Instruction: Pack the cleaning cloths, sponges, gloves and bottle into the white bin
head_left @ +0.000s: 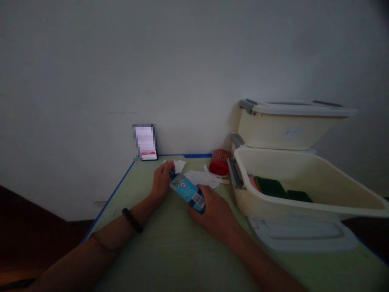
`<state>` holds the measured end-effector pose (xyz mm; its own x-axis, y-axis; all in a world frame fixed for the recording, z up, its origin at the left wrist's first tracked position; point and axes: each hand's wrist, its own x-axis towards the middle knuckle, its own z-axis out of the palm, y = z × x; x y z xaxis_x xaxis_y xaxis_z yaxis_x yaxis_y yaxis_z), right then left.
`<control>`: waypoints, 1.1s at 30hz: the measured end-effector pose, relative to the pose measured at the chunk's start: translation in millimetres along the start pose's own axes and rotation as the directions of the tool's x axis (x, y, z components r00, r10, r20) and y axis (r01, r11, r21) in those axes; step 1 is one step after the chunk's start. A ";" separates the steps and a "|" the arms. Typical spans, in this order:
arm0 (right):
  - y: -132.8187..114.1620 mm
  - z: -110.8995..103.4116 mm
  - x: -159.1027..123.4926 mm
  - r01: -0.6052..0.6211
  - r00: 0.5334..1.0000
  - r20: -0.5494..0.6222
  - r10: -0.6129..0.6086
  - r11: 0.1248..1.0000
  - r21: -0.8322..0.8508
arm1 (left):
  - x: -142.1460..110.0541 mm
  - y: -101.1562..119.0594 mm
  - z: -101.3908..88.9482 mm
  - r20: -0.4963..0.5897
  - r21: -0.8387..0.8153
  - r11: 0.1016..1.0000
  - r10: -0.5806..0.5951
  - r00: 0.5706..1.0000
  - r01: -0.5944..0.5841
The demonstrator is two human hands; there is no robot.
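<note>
A small blue bottle (187,190) with a label and barcode lies tilted between my hands over a pale green table (170,247). My right hand (212,211) is wrapped round its lower end. My left hand (162,180) is closed on the dark cap end at the top. A dark bead bracelet (132,220) sits on my left wrist. White paper pieces (202,177) lie on the table just behind the bottle.
An open cream plastic bin (304,205) with green and pink items stands at right, on a flat lid (300,235). A lidded cream bin (288,125) is behind it. A red woven item (219,162) and a propped phone (146,142) stand by the wall.
</note>
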<state>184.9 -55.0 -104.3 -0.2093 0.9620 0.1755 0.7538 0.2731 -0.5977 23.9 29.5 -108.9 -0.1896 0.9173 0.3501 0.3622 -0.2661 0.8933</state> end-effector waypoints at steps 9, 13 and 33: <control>0.7 1.6 0.9 -0.033 0.999 -0.006 0.033 0.996 0.086 | -2.2 6.3 -1.1 0.012 -0.024 0.998 0.056 0.998 -0.056; 2.7 3.6 2.1 -0.038 0.999 -0.019 0.042 0.981 0.188 | -2.3 1.6 0.8 0.018 -0.054 0.998 0.045 0.999 -0.044; -41.7 -109.3 -28.8 0.184 0.959 -0.268 -0.092 0.922 0.342 | -26.8 137.0 4.9 0.181 -0.193 0.962 0.228 0.957 -0.192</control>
<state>227.6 -94.9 1.0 -0.1029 0.8956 0.4329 0.4434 0.4309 -0.7860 83.1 -30.1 2.7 0.0660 0.8707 0.4873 0.2086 -0.4896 0.8466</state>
